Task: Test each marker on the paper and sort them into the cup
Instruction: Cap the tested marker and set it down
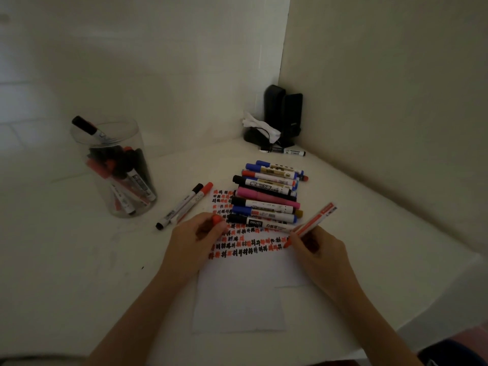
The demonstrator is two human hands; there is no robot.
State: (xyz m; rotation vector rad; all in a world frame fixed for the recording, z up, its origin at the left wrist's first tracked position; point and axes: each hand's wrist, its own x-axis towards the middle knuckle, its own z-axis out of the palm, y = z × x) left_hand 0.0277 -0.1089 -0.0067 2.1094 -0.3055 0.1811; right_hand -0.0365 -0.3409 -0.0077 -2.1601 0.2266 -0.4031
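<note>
Right now your right hand (315, 245) pinches an uncapped red marker (314, 222) near its nib, tip down on the paper (237, 294) at the right end of the lowest row of scribbles; the barrel tilts up and away to the right. Your left hand (196, 237) curls around the red cap (217, 219), held over the left part of the scribbles, cap end poking out above the fingers.

Rows of red and black test marks (245, 245) cover the upper part of the paper; the lower part is blank.

Just behind your hands, a pile of capped markers (266, 198) lies on the far end of the sheet: blue, black, red and pink caps, stacked roughly parallel. Left of the pile, two markers (184, 204) lie side by side on the table (79, 260), one black-capped, one red-capped.

Further left stands the clear cup (116, 167), holding several red and black markers; one black-capped marker sticks out over its rim.

Far corner: a dark stand-like object (284, 114) with a crumpled white tissue (260, 126) in front, and one more marker (287, 151) lying beside it.
</note>
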